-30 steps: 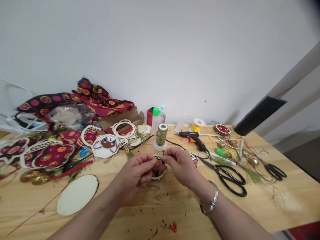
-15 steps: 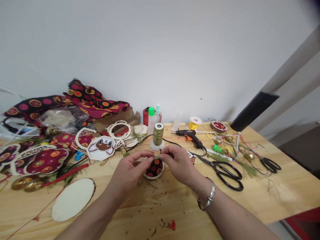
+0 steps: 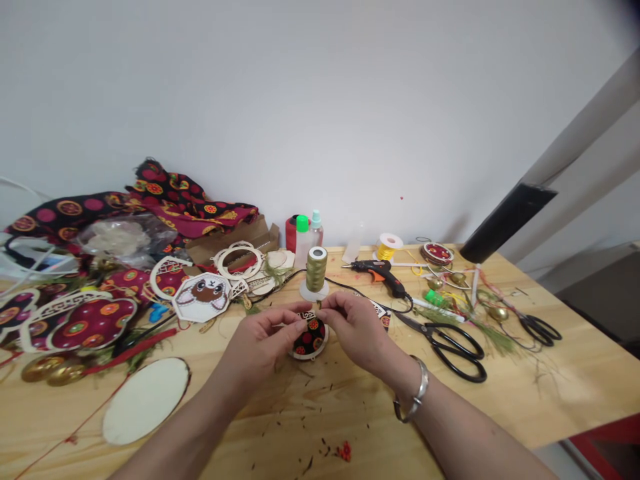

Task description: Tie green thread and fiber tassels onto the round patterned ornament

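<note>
A small round ornament (image 3: pixel 311 339) with a pale rim, cut-out lattice at its top and dark flowered fabric lies before me, partly covered by my fingers. My left hand (image 3: pixel 273 337) is closed on its left edge, thumb and forefinger pinching the rim. At its top, my right hand (image 3: pixel 350 327) pinches a short bit of olive thread (image 3: pixel 319 305), mostly hidden by the fingertips. Just behind both hands stands a cone of olive thread (image 3: pixel 316 272). A silver bangle (image 3: pixel 417 390) circles my right wrist.
Large black-handled scissors (image 3: pixel 457 347) lie to the right, below a glue gun (image 3: pixel 377 270). Yellow cord is wound on a spool (image 3: pixel 386 248) near the wall. Flowered fabric (image 3: pixel 175 193), a sheep-face octagon (image 3: pixel 204 297) and a wooden oval (image 3: pixel 146 401) fill the left side.
My left fingers have shifted slightly, showing more of the ornament's lattice top. The right hand keeps its pinch in nearly the same place.
</note>
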`<state>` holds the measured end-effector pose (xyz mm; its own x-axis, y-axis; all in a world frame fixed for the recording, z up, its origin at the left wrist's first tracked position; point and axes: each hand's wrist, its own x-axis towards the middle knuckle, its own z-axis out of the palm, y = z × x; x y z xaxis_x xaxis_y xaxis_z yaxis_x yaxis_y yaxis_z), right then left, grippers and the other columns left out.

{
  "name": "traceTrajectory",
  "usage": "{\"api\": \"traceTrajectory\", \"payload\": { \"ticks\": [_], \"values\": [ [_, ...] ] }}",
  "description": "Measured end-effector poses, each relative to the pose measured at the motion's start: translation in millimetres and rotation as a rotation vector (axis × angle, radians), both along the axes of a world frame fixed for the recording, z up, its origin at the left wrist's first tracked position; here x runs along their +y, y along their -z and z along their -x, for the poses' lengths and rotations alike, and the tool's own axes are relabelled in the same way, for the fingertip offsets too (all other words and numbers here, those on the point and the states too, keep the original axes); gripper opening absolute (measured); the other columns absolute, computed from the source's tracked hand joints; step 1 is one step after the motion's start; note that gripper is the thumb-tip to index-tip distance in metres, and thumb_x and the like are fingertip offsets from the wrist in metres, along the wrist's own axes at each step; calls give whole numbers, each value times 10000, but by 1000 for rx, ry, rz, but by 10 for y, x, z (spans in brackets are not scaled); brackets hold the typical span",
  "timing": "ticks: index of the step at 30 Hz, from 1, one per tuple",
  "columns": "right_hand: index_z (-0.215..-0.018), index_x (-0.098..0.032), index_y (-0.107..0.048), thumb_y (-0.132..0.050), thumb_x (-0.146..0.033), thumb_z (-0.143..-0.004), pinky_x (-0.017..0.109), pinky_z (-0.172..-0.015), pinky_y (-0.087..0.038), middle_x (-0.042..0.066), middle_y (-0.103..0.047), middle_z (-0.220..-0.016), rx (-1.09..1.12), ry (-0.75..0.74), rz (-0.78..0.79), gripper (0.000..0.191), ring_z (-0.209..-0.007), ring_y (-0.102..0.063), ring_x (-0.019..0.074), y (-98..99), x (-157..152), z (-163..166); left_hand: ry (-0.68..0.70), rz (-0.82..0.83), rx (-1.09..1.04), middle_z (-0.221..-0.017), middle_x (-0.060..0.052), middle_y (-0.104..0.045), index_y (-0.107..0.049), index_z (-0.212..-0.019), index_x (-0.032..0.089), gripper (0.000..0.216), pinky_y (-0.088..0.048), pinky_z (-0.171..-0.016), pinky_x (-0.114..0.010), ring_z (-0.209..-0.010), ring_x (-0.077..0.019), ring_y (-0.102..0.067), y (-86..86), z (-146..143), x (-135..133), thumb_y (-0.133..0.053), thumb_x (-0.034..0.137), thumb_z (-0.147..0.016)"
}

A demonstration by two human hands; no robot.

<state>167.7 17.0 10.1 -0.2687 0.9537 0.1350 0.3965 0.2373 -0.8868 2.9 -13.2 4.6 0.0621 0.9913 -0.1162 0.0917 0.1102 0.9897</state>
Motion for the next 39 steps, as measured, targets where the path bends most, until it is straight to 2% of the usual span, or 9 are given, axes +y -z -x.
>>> {"api": "traceTrajectory", "payload": {
  "ticks": [2, 5, 9, 13, 20, 26, 31, 36, 39],
  "values": [
    [-622, -165, -548, -539, -171, -759, 215, -561, -349, -26, -536, -588, 12, 2, 6, 138, -576, -462, 103, -3, -5, 3, 59, 91, -76, -665, -6, -648, -645, -605, 175, 200, -362, -485, -211, -489, -84, -497, 24, -3, -1, -658, 346, -709],
    [-611, -167, -550, -533, -160, -749, 215, -562, -353, -24, -549, -588, 36, -7, 21, 140, -579, -473, 105, 1, -16, 5, 124, 168, -109, -464, 57, -501, -650, -647, 170, 205, -200, -396, -190, -378, -39, -304, 26, -27, -4, -657, 365, -710],
    [-596, -166, -541, -545, -166, -726, 216, -550, -347, -29, -529, -577, 80, 11, 53, 131, -567, -459, 102, 28, -12, 5, 112, 97, 0, -532, 34, -531, -689, -677, 173, 163, -305, -459, -197, -471, -72, -416, -21, -71, -8, -653, 329, -708],
    [-603, -163, -530, -551, -183, -712, 213, -549, -351, -32, -513, -584, 176, 2, 115, 113, -570, -441, 97, 56, 10, 17, 97, -184, 248, -695, -19, -575, -727, -706, 191, 131, -411, -625, -260, -666, -143, -542, 7, -83, -23, -623, 268, -729],
    [-596, -158, -503, -582, -240, -690, 193, -464, -290, -53, -453, -527, 368, -35, 297, 148, -479, -357, 63, 31, 2, 46, 44, -597, 604, -649, -15, -528, -732, -790, 208, 202, -405, -561, -244, -612, -131, -524, 121, -103, -83, -532, 221, -808],
    [-595, -155, -485, -605, -315, -700, 187, -405, -226, -59, -427, -493, 504, -84, 403, 226, -430, -311, 48, -11, -39, 49, 72, -582, 655, -622, -12, -541, -727, -806, 213, 215, -409, -550, -229, -594, -129, -533, 95, -132, -91, -513, 230, -824],
    [-612, -160, -472, -592, -301, -717, 188, -417, -242, -63, -421, -498, 479, -87, 365, 212, -444, -324, 52, -26, -31, 26, 103, -514, 598, -674, -24, -586, -703, -761, 209, 219, -432, -607, -265, -640, -154, -563, 17, -123, -110, -501, 261, -826],
    [-614, -159, -474, -579, -295, -730, 184, -418, -241, -60, -407, -510, 413, -72, 324, 208, -456, -314, 53, -33, -11, -4, -180, -397, 497, -999, -76, -583, -611, -585, 181, 334, -418, -833, -318, -978, -236, -549, -75, 3, -37, -461, 340, -837],
    [-620, -159, -490, -573, -274, -736, 184, -427, -259, -55, -426, -525, 380, -75, 311, 183, -463, -328, 55, -59, -26, -5, -420, -378, 471, -1186, -76, -497, -601, -642, 185, 285, -375, -926, -329, -1123, -256, -470, -109, 79, 22, -479, 364, -827]
  ]
}}
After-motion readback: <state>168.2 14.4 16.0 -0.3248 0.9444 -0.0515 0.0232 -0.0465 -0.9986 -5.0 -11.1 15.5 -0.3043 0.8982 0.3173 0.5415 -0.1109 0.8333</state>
